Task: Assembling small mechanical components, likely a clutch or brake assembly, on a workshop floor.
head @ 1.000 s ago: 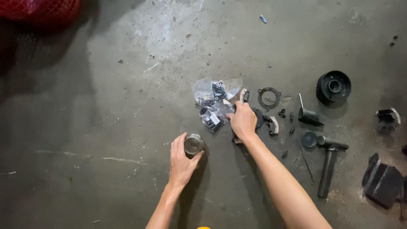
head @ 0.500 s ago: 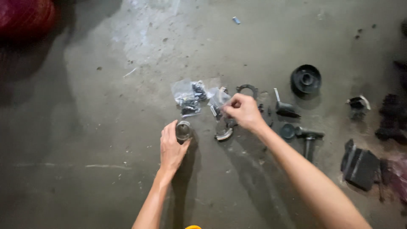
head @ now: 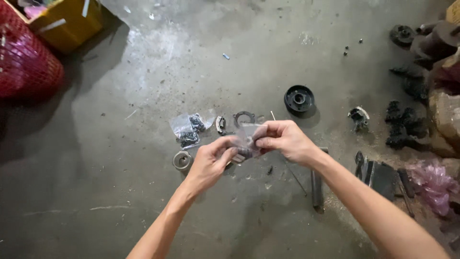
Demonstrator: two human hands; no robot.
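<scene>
Held bag: a small clear plastic bag (head: 247,144) sits at the centre of the frame, pinched between both hands above the concrete floor (head: 143,211); dark small parts show through it, but what they are is too blurred to tell.
Left hand (head: 211,160): thumb and fingers pinched tight on the bag's lower left edge; its forearm runs off the bottom edge of the frame.
Right hand (head: 285,139): fingers closed on the bag's upper right edge; its knuckles hide that side of the bag, and the arm is cut off at the lower right corner.
Second bag (head: 190,128): another clear bag of dark pieces lies on the floor just upper left of the hands.
Metal ring (head: 182,160): a short round silvery part on the floor just left of the left hand, apart from it.
Behind the hands: a curved grey part (head: 220,124) and a thin dark ring (head: 243,117) lie just above the fingers, the ring's lower edge covered by the held bag.
Black round wheel (head: 299,99): upper right of centre, on the floor, well apart from the hands.
Dark rod (head: 316,184): lies under the right forearm, its top end hidden by the wrist.
Right edge: a heap of black parts (head: 405,124) and a pink bag (head: 433,182), hard to make out.
Upper left corner: a red mesh basket (head: 24,62) and a yellow box (head: 67,24), both cut off by the frame.
</scene>
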